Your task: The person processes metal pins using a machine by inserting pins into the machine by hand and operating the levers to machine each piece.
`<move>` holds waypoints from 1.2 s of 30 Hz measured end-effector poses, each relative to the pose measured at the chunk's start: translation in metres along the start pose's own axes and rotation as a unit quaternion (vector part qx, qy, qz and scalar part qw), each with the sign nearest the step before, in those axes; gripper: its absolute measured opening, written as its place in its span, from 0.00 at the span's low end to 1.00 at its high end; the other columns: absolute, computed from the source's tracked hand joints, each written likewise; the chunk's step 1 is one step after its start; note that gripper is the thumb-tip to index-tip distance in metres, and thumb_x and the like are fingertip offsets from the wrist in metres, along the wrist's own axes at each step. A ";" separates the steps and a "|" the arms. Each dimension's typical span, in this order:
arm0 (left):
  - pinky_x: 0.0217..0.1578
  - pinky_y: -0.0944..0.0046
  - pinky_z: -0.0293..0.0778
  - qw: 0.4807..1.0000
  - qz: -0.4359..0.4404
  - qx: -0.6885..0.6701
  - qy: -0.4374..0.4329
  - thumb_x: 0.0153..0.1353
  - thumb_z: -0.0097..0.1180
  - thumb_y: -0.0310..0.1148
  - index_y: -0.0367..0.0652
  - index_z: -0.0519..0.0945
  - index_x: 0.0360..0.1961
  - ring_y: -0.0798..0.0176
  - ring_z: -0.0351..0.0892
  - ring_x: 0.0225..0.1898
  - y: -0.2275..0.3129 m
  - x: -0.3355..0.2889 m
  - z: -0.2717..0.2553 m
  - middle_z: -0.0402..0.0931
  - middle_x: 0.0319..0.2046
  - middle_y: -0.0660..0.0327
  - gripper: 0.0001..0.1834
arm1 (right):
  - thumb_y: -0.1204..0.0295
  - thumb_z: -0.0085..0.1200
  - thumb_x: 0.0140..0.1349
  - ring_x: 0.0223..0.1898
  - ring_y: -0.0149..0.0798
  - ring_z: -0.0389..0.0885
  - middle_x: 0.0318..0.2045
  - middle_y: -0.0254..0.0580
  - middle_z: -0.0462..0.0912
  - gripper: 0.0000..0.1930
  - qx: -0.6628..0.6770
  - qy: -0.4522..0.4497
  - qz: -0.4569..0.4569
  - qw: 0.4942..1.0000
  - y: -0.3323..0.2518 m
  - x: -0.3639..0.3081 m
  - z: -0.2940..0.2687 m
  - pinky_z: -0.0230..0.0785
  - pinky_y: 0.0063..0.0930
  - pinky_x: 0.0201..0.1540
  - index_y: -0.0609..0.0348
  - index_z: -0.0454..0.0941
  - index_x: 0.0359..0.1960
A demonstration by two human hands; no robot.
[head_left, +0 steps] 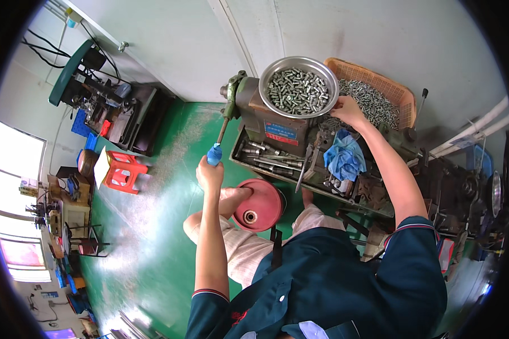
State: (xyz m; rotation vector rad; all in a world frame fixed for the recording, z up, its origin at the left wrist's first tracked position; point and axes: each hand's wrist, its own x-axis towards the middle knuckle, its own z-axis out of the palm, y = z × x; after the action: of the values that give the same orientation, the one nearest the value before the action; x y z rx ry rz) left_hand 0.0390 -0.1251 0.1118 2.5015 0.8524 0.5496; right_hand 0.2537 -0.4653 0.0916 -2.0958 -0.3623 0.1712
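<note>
My left hand (210,175) is wrapped round the blue-covered grip (214,154) of a metal lever (223,130), which runs up to the green arm of a bench machine (254,107). By the lower right rim of a steel bowl (266,104) is my right hand (349,111), its fingers bent together. Whatever its fingertips pinch is too small or hidden to make out. Small silvery metal parts (298,90) fill the bowl, which sits on top of the machine. Just below my right hand lies a crumpled blue cloth (345,155).
An orange plastic basket (398,87) of similar parts stands behind my right hand. Sockets and rods lie in a metal tray (237,163). Between my legs is a red bucket (268,198). At left are a red stool (124,175) and another machine (105,101).
</note>
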 end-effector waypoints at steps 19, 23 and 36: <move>0.31 0.53 0.67 1.000 -0.010 0.001 -0.010 0.38 0.50 0.31 0.37 0.72 0.22 0.42 0.71 0.29 0.000 0.000 0.000 0.71 0.20 0.44 0.09 | 0.77 0.54 0.37 0.22 0.29 0.74 0.18 0.38 0.77 0.06 0.086 -0.077 -0.019 0.993 -0.001 -0.001 0.002 0.66 0.21 0.29 0.65 0.75 0.20; 0.31 0.52 0.67 1.000 -0.011 0.000 -0.010 0.37 0.51 0.31 0.37 0.72 0.23 0.42 0.71 0.29 0.003 -0.001 -0.001 0.72 0.21 0.45 0.09 | 0.79 0.55 0.36 0.23 0.30 0.75 0.19 0.38 0.77 0.06 0.047 -0.063 -0.012 0.997 -0.006 -0.001 0.003 0.66 0.21 0.29 0.66 0.74 0.19; 0.33 0.53 0.69 0.994 -0.019 0.107 -0.026 0.41 0.50 0.32 0.44 0.76 0.26 0.45 0.73 0.31 -0.037 0.053 -0.008 0.74 0.25 0.48 0.09 | 0.79 0.55 0.38 0.24 0.32 0.76 0.19 0.39 0.78 0.07 0.051 -0.055 -0.024 0.997 -0.018 -0.004 -0.001 0.67 0.24 0.31 0.66 0.75 0.22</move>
State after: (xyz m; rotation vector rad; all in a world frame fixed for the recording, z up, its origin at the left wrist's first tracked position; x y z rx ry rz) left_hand 0.0567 -0.0621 0.1110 2.6721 0.9820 0.3981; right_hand 0.2469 -0.4586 0.1078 -1.9798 -0.4597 0.2723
